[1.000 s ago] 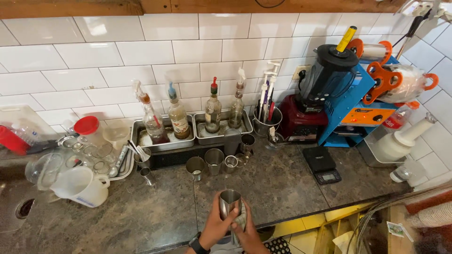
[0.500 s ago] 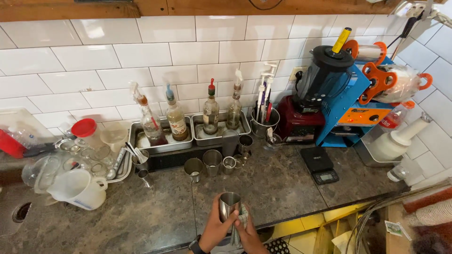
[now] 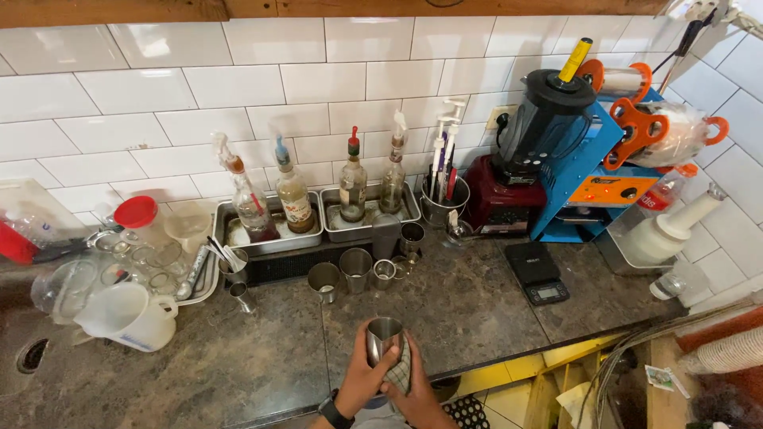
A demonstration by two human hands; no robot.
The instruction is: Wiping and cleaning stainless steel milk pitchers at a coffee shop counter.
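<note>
Left hand: the left hand (image 3: pixel 359 383) is wrapped around the side of a steel cup (image 3: pixel 383 340), fingers curled on its wall; a dark watch sits at the wrist.
Right hand: the right hand (image 3: pixel 419 395) presses a checked cloth (image 3: pixel 401 369) against the cup's right side, fingers closed over the cloth.
Steel cup: upright, mouth up, held between both hands just above the near edge of the desk (image 3: pixel 238 365).
Desk: dark speckled stone, running left to right under everything.
Middle row: a cluster of small steel cups (image 3: pixel 355 268) stands beyond the held cup; a black pocket scale (image 3: pixel 538 272) lies to the right of it.
Left side: a white jug (image 3: pixel 127 316) lies on its side near a tray of glass jars (image 3: pixel 151 258), one jar with a red lid.
Back row: four syrup bottles (image 3: pixel 296 195) with pourers stand in two steel trays against the white tiled wall (image 3: pixel 318 87).
Far right: a black blender on a red base (image 3: pixel 528 151) stands beside a blue and orange cup-sealing machine (image 3: pixel 604 159); a white squeeze bottle (image 3: pixel 666 232) lies tilted in front of that.
</note>
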